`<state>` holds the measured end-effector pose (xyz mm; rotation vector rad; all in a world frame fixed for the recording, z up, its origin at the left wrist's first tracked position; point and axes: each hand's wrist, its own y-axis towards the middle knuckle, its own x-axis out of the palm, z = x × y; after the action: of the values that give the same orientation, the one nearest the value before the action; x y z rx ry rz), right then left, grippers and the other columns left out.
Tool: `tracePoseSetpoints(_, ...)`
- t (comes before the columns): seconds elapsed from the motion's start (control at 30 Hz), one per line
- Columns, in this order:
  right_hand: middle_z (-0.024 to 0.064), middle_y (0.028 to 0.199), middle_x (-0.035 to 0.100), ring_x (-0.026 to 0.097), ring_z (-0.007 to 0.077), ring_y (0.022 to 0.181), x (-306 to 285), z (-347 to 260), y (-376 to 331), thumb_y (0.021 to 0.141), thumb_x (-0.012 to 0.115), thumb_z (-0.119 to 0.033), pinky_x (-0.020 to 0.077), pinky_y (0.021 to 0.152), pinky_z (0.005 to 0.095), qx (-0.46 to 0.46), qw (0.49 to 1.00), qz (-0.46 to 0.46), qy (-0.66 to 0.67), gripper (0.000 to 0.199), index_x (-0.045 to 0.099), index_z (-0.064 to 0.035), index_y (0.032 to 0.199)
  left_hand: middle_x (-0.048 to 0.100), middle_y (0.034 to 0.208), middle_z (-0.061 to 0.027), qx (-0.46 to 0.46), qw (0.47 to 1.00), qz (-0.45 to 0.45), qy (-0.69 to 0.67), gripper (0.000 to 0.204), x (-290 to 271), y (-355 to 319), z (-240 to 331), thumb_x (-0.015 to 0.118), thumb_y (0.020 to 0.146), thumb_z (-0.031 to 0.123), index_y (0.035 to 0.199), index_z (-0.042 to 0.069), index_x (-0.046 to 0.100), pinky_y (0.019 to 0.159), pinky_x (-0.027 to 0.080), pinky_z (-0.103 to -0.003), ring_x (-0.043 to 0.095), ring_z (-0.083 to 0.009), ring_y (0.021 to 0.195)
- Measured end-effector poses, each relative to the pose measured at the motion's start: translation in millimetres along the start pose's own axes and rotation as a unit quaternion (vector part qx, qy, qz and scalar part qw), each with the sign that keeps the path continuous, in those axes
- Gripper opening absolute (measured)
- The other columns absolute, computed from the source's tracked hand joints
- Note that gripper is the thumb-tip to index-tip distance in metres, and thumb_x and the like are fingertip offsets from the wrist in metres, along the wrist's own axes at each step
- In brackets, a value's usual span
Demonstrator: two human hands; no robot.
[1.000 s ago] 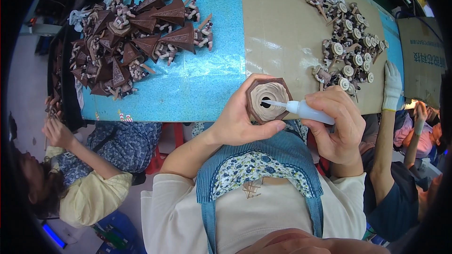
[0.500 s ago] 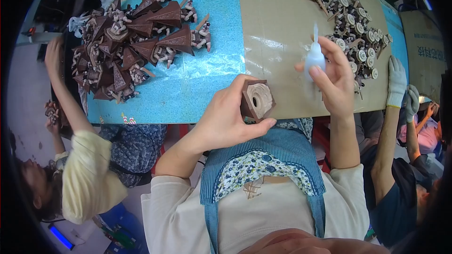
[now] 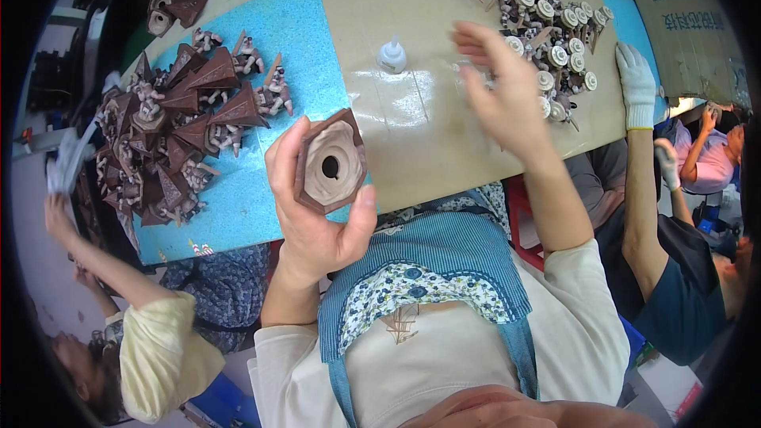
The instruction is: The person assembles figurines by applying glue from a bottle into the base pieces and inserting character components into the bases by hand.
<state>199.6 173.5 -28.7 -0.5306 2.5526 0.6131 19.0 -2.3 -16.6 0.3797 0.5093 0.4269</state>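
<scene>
My left hand [image 3: 305, 214] is closed round a brown hexagonal base [image 3: 352, 130]. Its cream, hollowed side faces up, with a dark hole in the middle. Held above the table's front edge, it partly covers the blue mat. My right hand [image 3: 507, 83] is empty, its fingers stretched out over the tan board. It is nearest to the small figurines with round cream discs [image 3: 557, 56] at the right. A small white squeeze bottle [image 3: 391, 55] with a thin nozzle stands upright on the board, apart from both hands.
On the blue mat [image 3: 297, 32] lies a heap of brown pointed pieces with figurines [image 3: 170, 111]. More brown pieces [image 3: 186, 9] sit at the back left. A co-worker's gloved hand [image 3: 636, 83] rests at the right edge; another co-worker [image 3: 162, 349] sits at the left.
The squeeze bottle has left my right hand and now stands on the board. My right hand is empty. The brown base in my left hand has turned more toward me; the view has shifted.
</scene>
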Motion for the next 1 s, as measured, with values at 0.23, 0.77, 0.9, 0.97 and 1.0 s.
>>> tracePoseSetpoints(0.23,0.0112,0.104,0.056,0.050,0.0268,0.098,-54,-7,-24,0.070,0.074,-0.013,0.0388,0.082,0.0390,-0.095,0.928,-0.073,-0.353,0.024,0.067,0.0001,0.089,0.051,0.123,-0.0266,0.054,0.996,0.061,0.021,0.071,22,9,2,0.075,0.071,0.000,0.130,-0.004,0.035,0.096,0.043,-0.041,0.053,-0.0338,0.111)
tracePoseSetpoints(0.77,0.0080,0.086,0.056,0.052,0.0282,0.091,-27,-12,-42,0.064,0.075,-0.008,0.0338,0.084,0.0423,-0.116,0.913,-0.155,-0.360,0.035,0.058,-0.0080,0.095,0.043,0.127,-0.0246,0.089,0.975,0.180,-0.090,0.076,44,8,-8,0.080,0.068,-0.004,0.116,0.011,0.024,0.092,0.050,-0.038,0.053,-0.0297,0.116)
tracePoseSetpoints(0.9,0.0096,0.090,0.058,0.056,0.0257,0.085,-21,-19,-41,0.068,0.073,0.000,0.0416,0.080,0.0340,-0.056,0.972,-0.114,-0.197,0.034,0.057,-0.0055,0.098,0.045,0.122,-0.0203,0.109,0.967,0.219,-0.076,0.078,41,13,-13,0.083,0.066,-0.002,0.115,0.012,0.024,0.094,0.049,-0.042,0.053,-0.0329,0.116)
tracePoseSetpoints(0.97,0.0092,0.091,0.058,0.058,0.0229,0.084,-18,-26,-41,0.071,0.073,0.002,0.0441,0.078,0.0303,-0.012,0.990,-0.095,-0.103,0.034,0.056,-0.0045,0.100,0.045,0.122,-0.0199,0.110,0.965,0.228,-0.063,0.078,38,15,-14,0.083,0.065,-0.002,0.115,0.012,0.024,0.095,0.048,-0.042,0.053,-0.0333,0.115)
tracePoseSetpoints(1.0,0.0082,0.092,0.058,0.058,0.0196,0.085,-17,-29,-41,0.073,0.072,0.003,0.0449,0.078,0.0281,0.037,0.994,-0.091,-0.046,0.035,0.054,-0.0031,0.103,0.045,0.121,-0.0196,0.112,0.965,0.233,-0.050,0.079,36,17,-15,0.083,0.065,-0.002,0.115,0.012,0.024,0.095,0.048,-0.043,0.053,-0.0337,0.115)
